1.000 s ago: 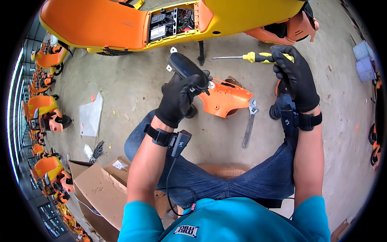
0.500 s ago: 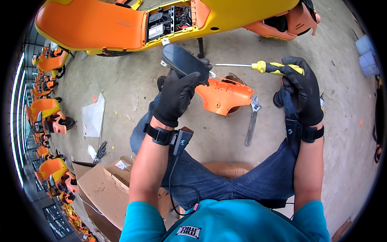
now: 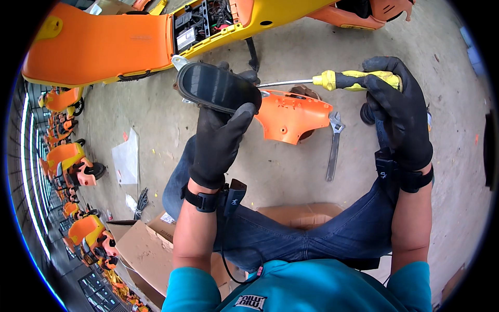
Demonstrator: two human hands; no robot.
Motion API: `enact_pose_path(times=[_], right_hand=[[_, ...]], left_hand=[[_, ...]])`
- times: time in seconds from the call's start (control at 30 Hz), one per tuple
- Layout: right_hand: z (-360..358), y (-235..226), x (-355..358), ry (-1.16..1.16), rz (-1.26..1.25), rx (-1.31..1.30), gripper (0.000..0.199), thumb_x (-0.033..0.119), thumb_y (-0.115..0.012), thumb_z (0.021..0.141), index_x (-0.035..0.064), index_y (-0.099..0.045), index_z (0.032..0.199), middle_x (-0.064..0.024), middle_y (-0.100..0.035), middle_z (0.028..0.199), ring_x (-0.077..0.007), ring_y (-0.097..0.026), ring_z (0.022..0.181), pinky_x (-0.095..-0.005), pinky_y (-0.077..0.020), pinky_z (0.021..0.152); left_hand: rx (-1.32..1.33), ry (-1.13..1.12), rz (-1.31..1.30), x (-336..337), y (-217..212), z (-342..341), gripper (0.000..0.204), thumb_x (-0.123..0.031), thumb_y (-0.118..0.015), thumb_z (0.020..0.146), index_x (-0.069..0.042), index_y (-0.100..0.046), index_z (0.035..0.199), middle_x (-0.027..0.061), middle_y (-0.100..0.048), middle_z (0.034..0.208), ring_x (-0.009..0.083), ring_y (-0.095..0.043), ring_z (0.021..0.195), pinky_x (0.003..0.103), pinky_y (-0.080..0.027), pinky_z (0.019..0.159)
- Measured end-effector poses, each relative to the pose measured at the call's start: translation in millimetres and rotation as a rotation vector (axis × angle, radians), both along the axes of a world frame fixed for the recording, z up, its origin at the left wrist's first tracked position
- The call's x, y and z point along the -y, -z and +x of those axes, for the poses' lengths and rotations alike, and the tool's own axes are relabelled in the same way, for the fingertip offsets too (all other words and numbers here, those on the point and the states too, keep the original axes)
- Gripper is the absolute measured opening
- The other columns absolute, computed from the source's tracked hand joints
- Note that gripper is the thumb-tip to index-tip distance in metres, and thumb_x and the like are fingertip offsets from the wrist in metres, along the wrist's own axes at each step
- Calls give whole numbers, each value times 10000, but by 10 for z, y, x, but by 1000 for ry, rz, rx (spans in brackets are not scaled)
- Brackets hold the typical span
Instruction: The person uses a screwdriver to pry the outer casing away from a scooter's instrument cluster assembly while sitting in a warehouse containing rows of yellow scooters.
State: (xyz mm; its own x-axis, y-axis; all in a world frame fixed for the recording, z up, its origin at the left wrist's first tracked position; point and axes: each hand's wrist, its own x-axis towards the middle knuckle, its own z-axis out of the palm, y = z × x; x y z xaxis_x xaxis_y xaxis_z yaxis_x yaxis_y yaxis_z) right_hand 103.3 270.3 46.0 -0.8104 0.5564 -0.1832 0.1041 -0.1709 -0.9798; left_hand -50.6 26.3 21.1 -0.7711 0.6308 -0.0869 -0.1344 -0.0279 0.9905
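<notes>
My left hand (image 3: 221,140), in a black glove, grips a dark oval display unit (image 3: 215,87) with a glossy face and pale mounting tabs. The gloved right hand (image 3: 403,109) is closed round the yellow and black handle of a screwdriver (image 3: 358,80). Its shaft points left, and the tip reaches the right end of the display unit; whether it touches a screw there is hidden. Below the shaft, an orange plastic cover (image 3: 292,117) lies beyond my knees. An adjustable wrench (image 3: 333,148) rests on the floor to the right of that cover.
A yellow and orange scooter (image 3: 104,44) stands across the far side, its compartment of wiring (image 3: 202,23) exposed. Cardboard boxes (image 3: 143,249) sit at my lower left. A white sheet (image 3: 126,156) lies on the floor at left, and more scooters (image 3: 67,158) line that side.
The display unit has moved left and turned its glossy face more toward me. The screwdriver has shifted left, bringing its tip to the unit's right end. The whole view has also shifted slightly.
</notes>
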Motion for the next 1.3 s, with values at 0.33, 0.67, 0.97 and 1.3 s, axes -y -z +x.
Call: enact_pose_path(times=[0.33,0.67,0.97,1.3], right_hand=[[3,-4,32,-9,-14,-47,259,170,-653,955,41,-613,1176,30,-527,763,-11,-435,643,-166,-335,546],[22,-23,22,-23,4,-48,256,163,-647,959,38,-610,1178,24,-528,770,-16,-439,648,-171,-337,550],[15,-11,35,-12,-56,-66,260,157,-638,958,30,-602,1181,17,-533,780,-20,-442,651,-177,-347,552],[14,42,27,-11,-223,-76,271,179,-614,964,3,-605,1170,-5,-570,768,-35,-503,644,-177,-399,549]], left_hand=[[-120,-6,-3,48,-2,26,511,-27,-649,904,19,-461,1377,109,-592,1302,195,-566,1186,345,-412,1070],[-151,-12,60,19,33,48,688,-40,-650,921,7,-284,1502,149,-525,1405,211,-541,1253,354,-409,1090],[-167,-27,46,4,59,78,747,6,-654,896,-27,-245,1520,174,-412,1511,225,-480,1330,372,-399,1118],[-390,-56,-37,0,78,133,750,20,-640,861,-29,-246,1498,198,-456,1481,237,-498,1313,339,-422,1071]])
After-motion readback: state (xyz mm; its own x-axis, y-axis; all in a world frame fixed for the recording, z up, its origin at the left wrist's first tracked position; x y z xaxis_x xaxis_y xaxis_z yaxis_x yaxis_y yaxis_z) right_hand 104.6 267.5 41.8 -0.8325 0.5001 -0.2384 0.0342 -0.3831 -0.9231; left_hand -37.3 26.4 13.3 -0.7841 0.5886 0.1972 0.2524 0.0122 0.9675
